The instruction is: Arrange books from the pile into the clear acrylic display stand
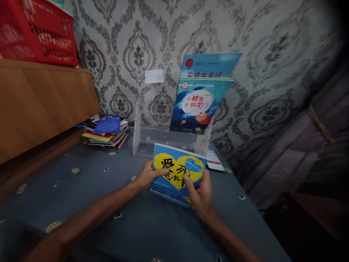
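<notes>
A blue book [171, 193] with a yellow heart on its cover is held up between my two hands, slightly tilted. My left hand [149, 175] grips its left edge, thumb across the front. At the right edge, my right hand [201, 191] closes around it with the thumb pressed on the cover; the fingers behind are hidden. Just beyond the book stands a clear acrylic rack [137, 131]. In the rack's right part, a picture book with a red fish [181, 116] leans in front of a taller blue book [212, 62].
A pile of books [107, 125] lies at the back left, beside a wooden cabinet [43, 105] with a red plastic basket [51, 36] on top. Another book [215, 162] lies right of the rack. Patterned wallpaper [136, 51] rises behind; a curtain [297, 138] hangs at right.
</notes>
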Demonstrator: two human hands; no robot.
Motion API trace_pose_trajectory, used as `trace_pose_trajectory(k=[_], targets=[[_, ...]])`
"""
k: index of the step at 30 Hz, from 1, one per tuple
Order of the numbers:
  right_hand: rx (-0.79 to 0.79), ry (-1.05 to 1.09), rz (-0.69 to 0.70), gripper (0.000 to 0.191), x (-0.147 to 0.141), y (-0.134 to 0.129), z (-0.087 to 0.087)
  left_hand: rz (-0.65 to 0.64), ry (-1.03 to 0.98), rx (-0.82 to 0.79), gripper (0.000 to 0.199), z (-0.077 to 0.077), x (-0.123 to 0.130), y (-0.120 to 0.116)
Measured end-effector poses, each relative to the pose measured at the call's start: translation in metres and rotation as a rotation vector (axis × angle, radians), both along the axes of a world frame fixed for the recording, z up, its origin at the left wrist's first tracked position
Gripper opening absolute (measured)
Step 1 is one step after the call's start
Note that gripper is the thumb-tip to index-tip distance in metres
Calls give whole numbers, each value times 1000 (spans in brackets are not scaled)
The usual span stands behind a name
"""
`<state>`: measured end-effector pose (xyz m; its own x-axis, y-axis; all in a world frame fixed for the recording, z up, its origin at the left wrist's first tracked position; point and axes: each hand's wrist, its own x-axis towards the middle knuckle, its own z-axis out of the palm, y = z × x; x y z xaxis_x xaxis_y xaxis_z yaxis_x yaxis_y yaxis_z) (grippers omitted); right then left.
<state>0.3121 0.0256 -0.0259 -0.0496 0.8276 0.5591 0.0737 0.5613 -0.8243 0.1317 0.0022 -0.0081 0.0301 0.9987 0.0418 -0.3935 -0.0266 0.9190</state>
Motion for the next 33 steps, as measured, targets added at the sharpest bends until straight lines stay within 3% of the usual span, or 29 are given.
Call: trace_pose_trajectory(k=[7, 11, 15, 22, 28, 33], targets=[[0, -218, -16, 52, 25, -17, -53, -105, 183, -38, 53, -24, -7, -19], [-5, -301, 68, 59, 32, -21, -65, -91, 225, -67, 52, -35, -10, -22], [63, -367, 170, 61, 33, -18, -62, -10, 281, -109, 52, -40, -9, -24], [132, -575, 188, 41, 42, -12, -45, 198, 377, -181, 50, -29, 3, -35], [162, -546, 151, 41, 42, -15, -25, 294, 533, -116, 45, -40, 1, -31], [257, -462, 202, 36, 39, -11, -21, 301, 559, -140, 40, -43, -1, -33]])
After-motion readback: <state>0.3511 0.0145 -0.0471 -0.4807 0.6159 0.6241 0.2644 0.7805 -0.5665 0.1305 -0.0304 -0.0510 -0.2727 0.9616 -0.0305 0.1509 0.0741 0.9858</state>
